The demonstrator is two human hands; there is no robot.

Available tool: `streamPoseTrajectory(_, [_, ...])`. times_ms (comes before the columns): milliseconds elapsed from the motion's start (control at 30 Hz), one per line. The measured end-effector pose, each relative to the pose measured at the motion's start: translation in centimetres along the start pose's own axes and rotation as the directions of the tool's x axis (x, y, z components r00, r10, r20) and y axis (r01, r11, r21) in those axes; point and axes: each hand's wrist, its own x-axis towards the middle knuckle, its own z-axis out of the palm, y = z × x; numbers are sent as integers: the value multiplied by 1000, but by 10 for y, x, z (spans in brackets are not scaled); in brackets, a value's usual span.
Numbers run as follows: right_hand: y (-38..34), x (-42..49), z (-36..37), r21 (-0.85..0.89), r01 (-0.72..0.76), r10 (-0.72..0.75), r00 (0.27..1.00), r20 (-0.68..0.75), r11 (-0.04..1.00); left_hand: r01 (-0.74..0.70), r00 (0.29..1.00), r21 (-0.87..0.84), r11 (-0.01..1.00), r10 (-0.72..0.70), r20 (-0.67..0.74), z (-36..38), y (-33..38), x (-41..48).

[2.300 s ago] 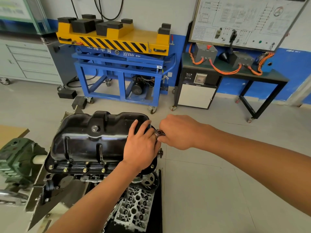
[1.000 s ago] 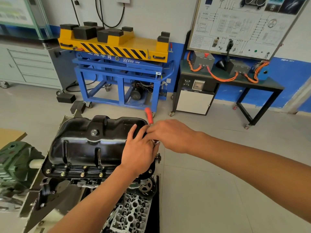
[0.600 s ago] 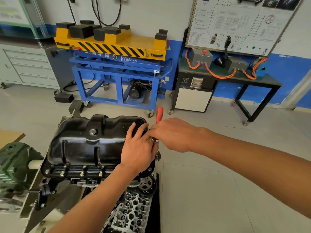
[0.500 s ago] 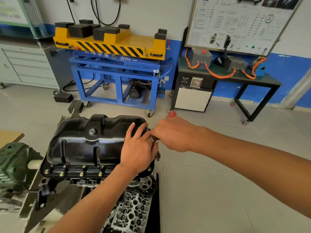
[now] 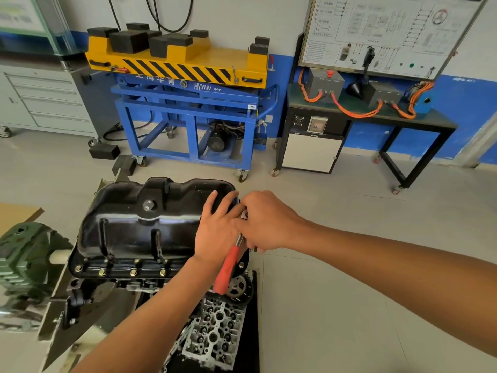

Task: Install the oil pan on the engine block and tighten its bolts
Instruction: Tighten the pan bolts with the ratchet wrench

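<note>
One oil pan (image 5: 150,224) seated on engine block (image 5: 139,285). Left hand (image 5: 217,232) spread flat on its right end; right hand (image 5: 266,222) clamped round ratchet (image 5: 228,265) head. Cylinder head (image 5: 215,329) lodged below; lift cart (image 5: 188,109) parked behind.

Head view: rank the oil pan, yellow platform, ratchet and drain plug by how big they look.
1. Oil pan and yellow platform: about alike. The pan is nearer, so I won't rank them.
2. Ratchet, partly hidden by the hands.
3. Drain plug.
</note>
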Motion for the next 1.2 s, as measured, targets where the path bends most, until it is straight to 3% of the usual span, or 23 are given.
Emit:
streamPoseTrajectory(167, [1,0,-1,25,-24,24,1000,9,999,8,1000,-41,999,-9,-11,0,1,-1])
streamPoseTrajectory(300, [5,-2,-12,-212,67,-65,998,18,975,-6,1000,-79,997,6,2,-5,2,-2])
streamPoseTrajectory(433, [8,-7,-22,-592,233,-233,969,78,771,31,1000,-114,993,-31,4,-7,4,-1])
streamPoseTrajectory(500, [12,-4,-26,-689,274,-287,953,99,671,29,999,-130,991,-31,-17,-6,4,-1])
streamPoseTrajectory(733, [28,3,-26,-585,460,-457,874,165,668,28,999,-147,989,-35,-41,-6,4,-1])
streamPoseTrajectory(867, [30,5,-28,-544,501,-483,855,190,673,28,998,-136,990,-34,-44,-4,4,-2])
streamPoseTrajectory(1200, [21,6,-32,-655,390,-347,916,202,648,24,996,-163,986,-37,-83,4,4,-1])
